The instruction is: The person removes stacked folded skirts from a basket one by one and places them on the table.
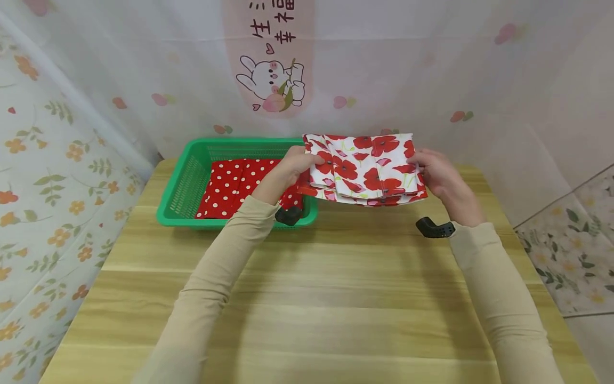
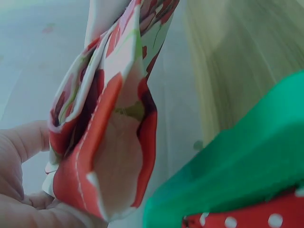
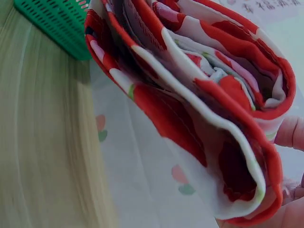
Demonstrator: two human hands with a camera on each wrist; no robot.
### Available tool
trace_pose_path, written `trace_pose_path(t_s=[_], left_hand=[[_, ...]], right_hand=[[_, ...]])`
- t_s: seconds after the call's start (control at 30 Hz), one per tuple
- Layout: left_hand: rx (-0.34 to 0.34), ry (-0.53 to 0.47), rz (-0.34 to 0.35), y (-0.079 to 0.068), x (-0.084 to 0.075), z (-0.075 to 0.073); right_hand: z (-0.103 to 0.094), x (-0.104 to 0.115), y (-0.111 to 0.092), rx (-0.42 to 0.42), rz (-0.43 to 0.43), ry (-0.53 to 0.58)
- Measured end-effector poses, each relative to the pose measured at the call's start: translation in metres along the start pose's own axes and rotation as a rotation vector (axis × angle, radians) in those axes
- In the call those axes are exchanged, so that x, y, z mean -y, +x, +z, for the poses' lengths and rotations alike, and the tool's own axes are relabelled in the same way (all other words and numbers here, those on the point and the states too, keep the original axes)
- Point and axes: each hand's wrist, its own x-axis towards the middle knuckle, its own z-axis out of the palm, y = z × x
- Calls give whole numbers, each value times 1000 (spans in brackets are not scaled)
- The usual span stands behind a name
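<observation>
A folded cloth (image 1: 364, 168), white with red poppies, is held up above the far side of the table. My left hand (image 1: 295, 162) grips its left end, thumb on top. At the right end my right hand (image 1: 438, 173) pinches the edge. Both wrist views look into the folds: layered cloth (image 2: 104, 142) beside the left fingers, and rolled layers of the same cloth (image 3: 204, 104) by the right fingers. Left of the cloth stands a green plastic basket (image 1: 165, 205), with a folded red polka-dot cloth (image 1: 225, 184) lying in it, partly hidden by my left forearm.
The wooden table (image 1: 336, 298) reaches toward me below both arms. Behind it hangs a pale curtain (image 1: 384, 64) with printed fruit and a rabbit. A black camera mount sits at each wrist, the left one (image 1: 289, 216) over the basket's rim.
</observation>
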Motion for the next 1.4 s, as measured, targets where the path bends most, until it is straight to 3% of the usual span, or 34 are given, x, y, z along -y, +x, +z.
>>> trace_pose_path(t_s=[0.37, 0.7, 1.0, 1.17, 1.4], left_hand=[[16, 16, 2, 7, 6, 38], [-42, 132, 14, 11, 11, 75], [-129, 86, -12, 16, 27, 109], [-184, 95, -50, 20, 35, 119], [-177, 85, -76, 25, 49, 118]], right_hand=[[-25, -16, -4, -14, 50, 43], [-41, -33, -1, -44, 139, 41], [-51, -54, 3, -84, 194, 42], [-56, -68, 6, -78, 201, 7], [-59, -89, 15, -82, 172, -140]])
